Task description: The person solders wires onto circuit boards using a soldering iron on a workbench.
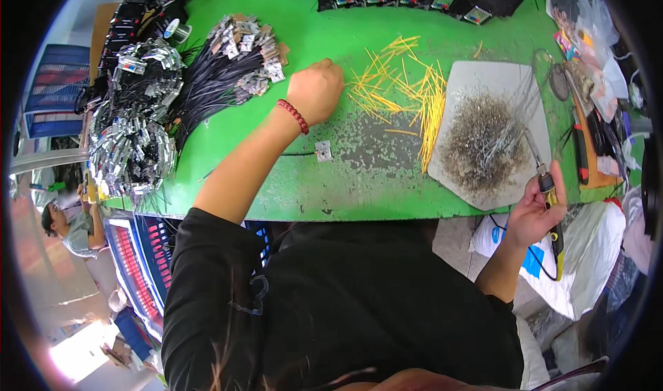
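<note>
Right hand: the right hand (535, 211) hangs just off the near edge of the green table (387, 191), fingers curled shut around the handle of a soldering iron (545, 184).
Iron axis: its long axis runs near to far; the yellow-and-black handle drops below the fingers toward the person, the metal tip rises above them and points away, over the grey board (483, 80).
Iron against fingers: the thumb lies on the left of the handle, the other fingers wrap its right side.
Small plate: a small metal plate with a black wire (322, 150) lies flat on the table, near the left forearm, wire trailing left.
Left hand: the left hand (315, 90), a red bead bracelet (293, 115) at the wrist, is closed in a loose fist, knuckles up; whether it grips anything I cannot tell.
Yellow sticks: thin yellow sticks (404, 90) lie scattered just right of the fist.
Far left: a heap of black-wired metal parts (207, 73).
</note>
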`<state>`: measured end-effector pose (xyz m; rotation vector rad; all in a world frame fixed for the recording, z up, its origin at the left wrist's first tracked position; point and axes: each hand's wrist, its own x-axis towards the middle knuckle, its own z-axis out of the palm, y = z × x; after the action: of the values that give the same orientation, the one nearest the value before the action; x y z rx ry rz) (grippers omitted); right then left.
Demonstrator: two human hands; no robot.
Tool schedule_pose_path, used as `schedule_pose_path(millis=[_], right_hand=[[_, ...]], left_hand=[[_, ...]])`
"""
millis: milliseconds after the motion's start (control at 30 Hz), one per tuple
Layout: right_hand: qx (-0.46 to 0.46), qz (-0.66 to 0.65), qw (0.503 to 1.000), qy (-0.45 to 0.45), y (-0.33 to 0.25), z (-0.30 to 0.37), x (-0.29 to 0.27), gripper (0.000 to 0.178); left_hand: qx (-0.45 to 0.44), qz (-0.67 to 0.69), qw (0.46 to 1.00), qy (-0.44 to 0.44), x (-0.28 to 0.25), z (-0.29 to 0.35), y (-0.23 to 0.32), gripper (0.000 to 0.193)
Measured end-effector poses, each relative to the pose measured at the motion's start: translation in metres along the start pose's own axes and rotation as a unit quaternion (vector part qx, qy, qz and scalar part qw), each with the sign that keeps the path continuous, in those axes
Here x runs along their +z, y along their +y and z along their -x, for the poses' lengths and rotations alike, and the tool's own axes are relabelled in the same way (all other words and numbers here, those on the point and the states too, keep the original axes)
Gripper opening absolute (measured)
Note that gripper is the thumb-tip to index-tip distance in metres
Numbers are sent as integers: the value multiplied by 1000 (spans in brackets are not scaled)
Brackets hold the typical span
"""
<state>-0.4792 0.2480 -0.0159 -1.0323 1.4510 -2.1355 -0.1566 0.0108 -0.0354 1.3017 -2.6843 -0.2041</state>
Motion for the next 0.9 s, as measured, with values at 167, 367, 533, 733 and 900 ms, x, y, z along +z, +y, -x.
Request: schedule_pose_path(millis=[167, 367, 533, 733, 900], right_hand=[[65, -56, 996, 23, -12, 6, -14, 24], [74, 124, 989, 3, -1, 30, -43, 12], [108, 88, 990, 5, 9, 29, -38, 7], [65, 124, 990, -9, 17, 26, -35, 7], [46, 147, 988, -8, 19, 25, -46, 7]], left_hand=[[-57, 100, 990, 78, -15, 18, -14, 15], [-46, 257, 960, 104, -33, 78, 10, 14], [-82, 268, 951, 130, -33, 109, 10, 7], [-96, 272, 947, 144, -35, 116, 14, 6], [-101, 284, 943, 141, -35, 116, 18, 6]])
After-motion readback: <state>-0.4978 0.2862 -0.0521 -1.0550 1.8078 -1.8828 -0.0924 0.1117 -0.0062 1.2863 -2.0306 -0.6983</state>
